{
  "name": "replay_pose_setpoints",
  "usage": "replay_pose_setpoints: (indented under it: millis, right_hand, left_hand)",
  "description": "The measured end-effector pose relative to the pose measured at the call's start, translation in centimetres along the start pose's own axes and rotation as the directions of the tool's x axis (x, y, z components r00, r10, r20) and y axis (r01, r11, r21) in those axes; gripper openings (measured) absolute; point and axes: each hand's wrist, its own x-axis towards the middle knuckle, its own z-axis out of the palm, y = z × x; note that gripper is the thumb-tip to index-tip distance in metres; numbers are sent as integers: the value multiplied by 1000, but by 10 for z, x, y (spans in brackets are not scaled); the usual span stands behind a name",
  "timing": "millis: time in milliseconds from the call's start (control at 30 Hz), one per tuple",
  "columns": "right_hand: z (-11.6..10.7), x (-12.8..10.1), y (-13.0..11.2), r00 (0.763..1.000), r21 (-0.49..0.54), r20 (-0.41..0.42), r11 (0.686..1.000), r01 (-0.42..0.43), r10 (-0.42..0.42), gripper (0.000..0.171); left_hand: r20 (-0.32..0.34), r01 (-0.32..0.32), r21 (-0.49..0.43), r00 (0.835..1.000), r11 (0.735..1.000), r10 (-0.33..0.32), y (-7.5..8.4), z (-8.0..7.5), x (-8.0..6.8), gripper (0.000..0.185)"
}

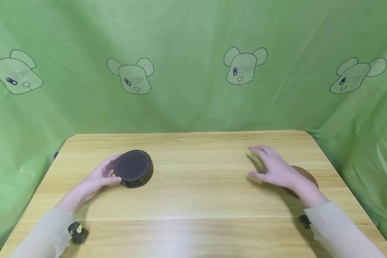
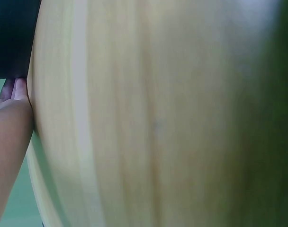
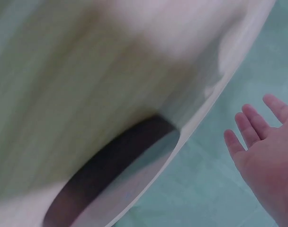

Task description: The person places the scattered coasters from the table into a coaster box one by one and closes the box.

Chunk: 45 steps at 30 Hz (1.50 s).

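A round black leather-look coaster holder (image 1: 133, 166) with a cut-out in its front wall rests on the left half of the wooden table, its dark disc-shaped top showing stitching. My left hand (image 1: 100, 176) grips it from the left, thumb at the front and fingers round the far side. In the left wrist view its dark side (image 2: 11, 38) meets the fingertips. On the right, my right hand (image 1: 274, 170) hovers over the table with fingers spread and nothing in them. Partly hidden below that wrist lies a round brown object (image 1: 307, 173); its curved dark side (image 3: 111, 158) appears in the right wrist view.
The pale wooden table (image 1: 193, 200) has rounded far corners. Green curtain fabric (image 1: 187, 104) with printed bear heads hangs behind it and along both sides. Small black devices (image 1: 79, 234) sit at the wrists by the light sleeves.
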Motion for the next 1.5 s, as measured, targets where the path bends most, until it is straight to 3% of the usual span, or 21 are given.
replay_pose_setpoints:
  millis: [333, 867, 1500]
  right_hand:
    - [-13, -30, 21, 997, 9, -51, 998, -60, 60, 95]
    - [-10, -66, 54, 988, -29, -129, 995, -94, 90, 93]
    - [-10, -97, 81, 983, -57, -113, 987, -153, 146, 93]
  left_hand:
    - [5, -21, -10, 1000, 1000, 21, -1, 0, 2, 88]
    - [1, -7, -9, 1000, 1000, 7, 0, 0, 1, 89]
    - [-6, 14, 2, 1000, 1000, -14, 0, -1, 0, 90]
